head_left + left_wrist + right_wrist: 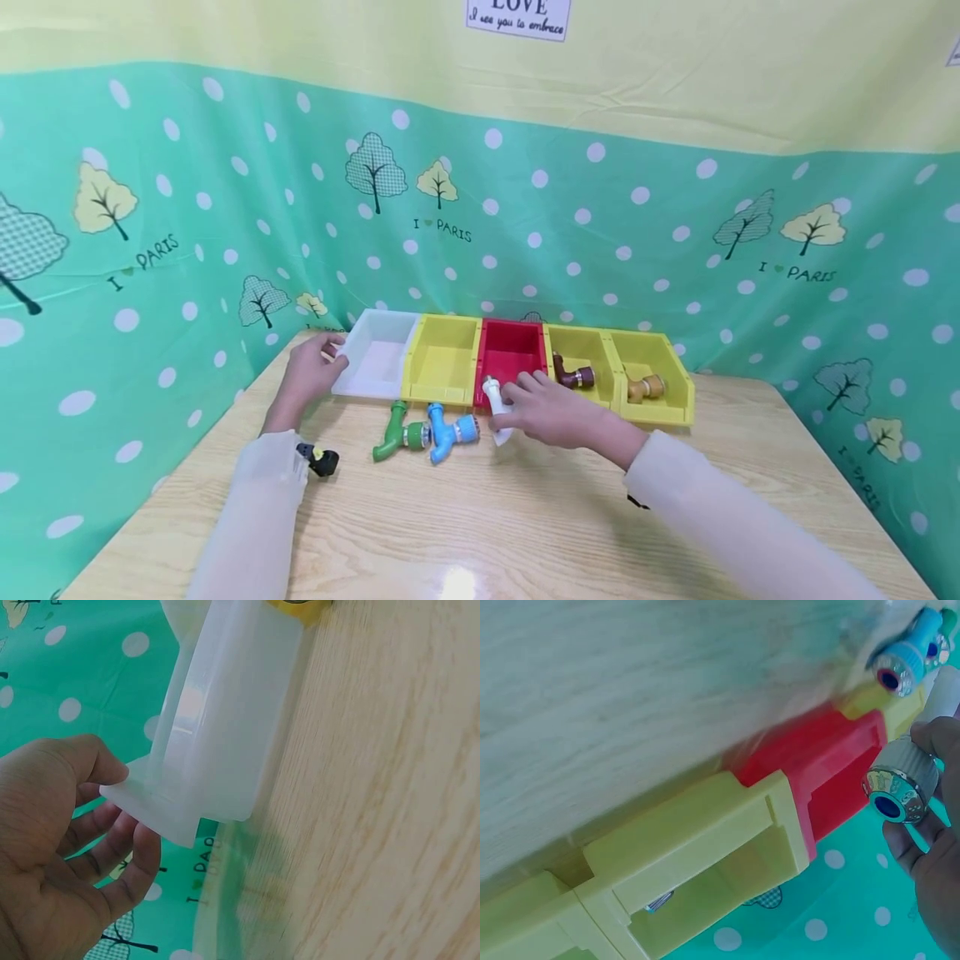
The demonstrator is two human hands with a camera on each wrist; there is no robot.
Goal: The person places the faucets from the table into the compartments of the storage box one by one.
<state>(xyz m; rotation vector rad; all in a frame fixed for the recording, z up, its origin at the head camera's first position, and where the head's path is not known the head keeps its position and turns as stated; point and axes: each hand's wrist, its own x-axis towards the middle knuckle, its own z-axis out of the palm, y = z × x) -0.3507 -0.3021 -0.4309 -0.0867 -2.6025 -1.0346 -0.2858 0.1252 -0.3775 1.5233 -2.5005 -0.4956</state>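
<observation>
My left hand (313,364) is at the left side of a white plastic bin (372,387). In the left wrist view its thumb and fingers (146,859) pinch the bin's side edge. With my right hand (551,408) I hold a white plastic tap (495,396) over the front of the red bin (510,346). The right wrist view shows the tap's ribbed collar and metal ring (900,796) facing outward. Left of that hand, a blue tap (444,433) and a green tap (395,433) lie on the wooden table (420,525).
The bins stand in a row along the curtain (525,225). An unfilled yellow bin (442,358) stands between the white and red ones. On the right, one yellow bin holds a dark brown tap (573,375), the end one a tan-orange tap (645,387).
</observation>
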